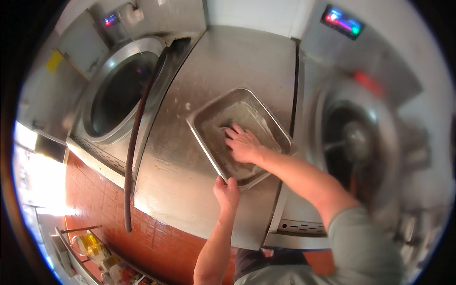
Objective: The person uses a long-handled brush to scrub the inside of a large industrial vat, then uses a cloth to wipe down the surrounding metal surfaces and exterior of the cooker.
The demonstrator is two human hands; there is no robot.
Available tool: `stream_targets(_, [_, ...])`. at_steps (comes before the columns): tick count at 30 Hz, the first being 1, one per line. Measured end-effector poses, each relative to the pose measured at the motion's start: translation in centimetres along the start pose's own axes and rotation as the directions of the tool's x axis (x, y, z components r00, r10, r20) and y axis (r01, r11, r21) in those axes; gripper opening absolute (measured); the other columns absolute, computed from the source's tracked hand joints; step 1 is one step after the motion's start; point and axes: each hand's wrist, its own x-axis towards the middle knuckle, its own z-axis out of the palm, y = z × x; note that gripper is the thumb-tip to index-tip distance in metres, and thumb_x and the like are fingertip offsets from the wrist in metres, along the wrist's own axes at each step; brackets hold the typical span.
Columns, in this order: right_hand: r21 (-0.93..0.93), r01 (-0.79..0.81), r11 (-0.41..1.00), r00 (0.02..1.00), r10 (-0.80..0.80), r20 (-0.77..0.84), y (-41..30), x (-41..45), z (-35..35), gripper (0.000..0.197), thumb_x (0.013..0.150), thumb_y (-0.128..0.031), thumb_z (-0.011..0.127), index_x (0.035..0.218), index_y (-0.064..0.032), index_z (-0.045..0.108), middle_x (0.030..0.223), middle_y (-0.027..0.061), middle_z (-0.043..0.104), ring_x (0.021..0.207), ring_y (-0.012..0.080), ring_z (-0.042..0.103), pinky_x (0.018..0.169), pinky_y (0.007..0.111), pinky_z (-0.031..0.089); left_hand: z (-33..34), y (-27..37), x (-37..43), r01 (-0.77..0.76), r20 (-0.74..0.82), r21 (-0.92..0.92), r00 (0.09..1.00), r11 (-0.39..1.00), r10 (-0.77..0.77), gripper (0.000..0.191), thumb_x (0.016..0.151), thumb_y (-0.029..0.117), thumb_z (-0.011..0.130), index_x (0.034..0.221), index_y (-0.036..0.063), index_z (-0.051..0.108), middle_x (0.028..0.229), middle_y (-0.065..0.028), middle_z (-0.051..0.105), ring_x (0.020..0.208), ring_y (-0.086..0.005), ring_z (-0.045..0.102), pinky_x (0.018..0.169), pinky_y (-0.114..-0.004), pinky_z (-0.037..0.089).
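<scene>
A rectangular stainless steel pan [200, 132] sits at an angle on the metal worktop [210, 67]. Shallow cloudy liquid [245, 115] covers its bottom, with whitish froth along the far side. My left hand [227, 194] grips the pan's near corner by the rim, thumb on top. Inside the pan, my right hand [244, 144] reaches down to the liquid with its fingers spread. A small dark patch shows by those fingertips, too blurred to name. What lies under the right palm is hidden.
Left of the worktop is a large round wok-like basin [121, 96], with a dark hose [137, 128] hanging beside it. Another round basin [356, 142] is blurred at right. Lit control panels [342, 22] are on the wall. A rack with bottles [91, 245] stands on red floor tiles [142, 221].
</scene>
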Motion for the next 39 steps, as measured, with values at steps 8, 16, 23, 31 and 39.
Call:
stream_targets(8, [0.079, 0.021, 0.997, 0.994, -0.013, -0.105, 0.7, -0.9, 0.2, 0.043, 0.075, -0.029, 0.066, 0.112, -0.0074, 0.06, 0.126, 0.0098, 0.047, 0.116, 0.0287, 0.041, 0.088, 0.041, 0.043, -0.2, 2.2, -0.6, 0.03, 0.031, -0.108, 0.999, 0.994, -0.026, 0.017, 0.074, 0.01, 0.051, 0.071, -0.006, 0.055, 0.053, -0.0118, 0.054, 0.046, -0.017, 0.049, 0.047, -0.037, 0.041])
stream_targets(16, [0.361, -0.195, 0.912, 0.974, 0.224, -0.04, 1.2, 1.5, -0.1, 0.037, 0.066, -0.019, 0.071, 0.101, -0.0069, 0.066, 0.106, 0.0144, 0.059, 0.102, 0.0321, 0.056, 0.087, 0.04, 0.048, 0.0, 1.5, 1.5, -0.006, -0.007, -0.103, 1.0, 0.995, 0.005, 0.017, 0.076, 0.01, 0.048, 0.068, -0.0053, 0.05, 0.052, -0.0094, 0.048, 0.049, -0.0136, 0.043, 0.047, -0.034, 0.039])
stream_targets(23, [0.959, 0.003, 0.284, 0.817, 0.553, -0.166, 3.6, 1.3, -6.7, 0.051, 0.062, -0.026, 0.077, 0.106, -0.0021, 0.065, 0.093, 0.0139, 0.068, 0.085, 0.0218, 0.065, 0.077, 0.031, 0.05, 2.0, 2.5, 6.1, -0.056, -0.093, -0.073, 0.994, 0.996, 0.049, 0.019, 0.075, 0.011, 0.048, 0.062, -0.0033, 0.046, 0.051, -0.0075, 0.045, 0.049, -0.0154, 0.041, 0.047, -0.037, 0.035])
stream_targets(31, [0.947, 0.073, 0.312, 0.711, 0.65, -0.269, 14.3, -7.2, -10.3, 0.058, 0.07, -0.024, 0.077, 0.116, 0.0045, 0.056, 0.1, 0.0137, 0.065, 0.087, 0.0167, 0.061, 0.076, 0.03, 0.049, 2.3, 3.1, 0.8, -0.037, -0.069, -0.208, 0.997, 0.977, 0.023, 0.018, 0.087, 0.023, 0.057, 0.084, 0.006, 0.05, 0.065, -0.0019, 0.048, 0.054, -0.0115, 0.046, 0.049, -0.028, 0.04])
stream_targets(39, [-0.255, -0.375, 0.891, 0.922, 0.331, -0.202, 16.9, -15.2, 1.9, 0.054, 0.08, -0.017, 0.049, 0.124, 0.0124, 0.045, 0.12, 0.0293, 0.049, 0.113, 0.0415, 0.047, 0.106, 0.051, 0.026, 8.8, 1.5, -3.3, -0.834, 0.662, 0.416, 0.551, 0.363, 0.508, 0.068, 0.07, 0.043, 0.068, 0.121, 0.0022, 0.049, 0.128, -0.023, 0.045, 0.122, -0.0388, 0.039, 0.103, -0.053, 0.028])
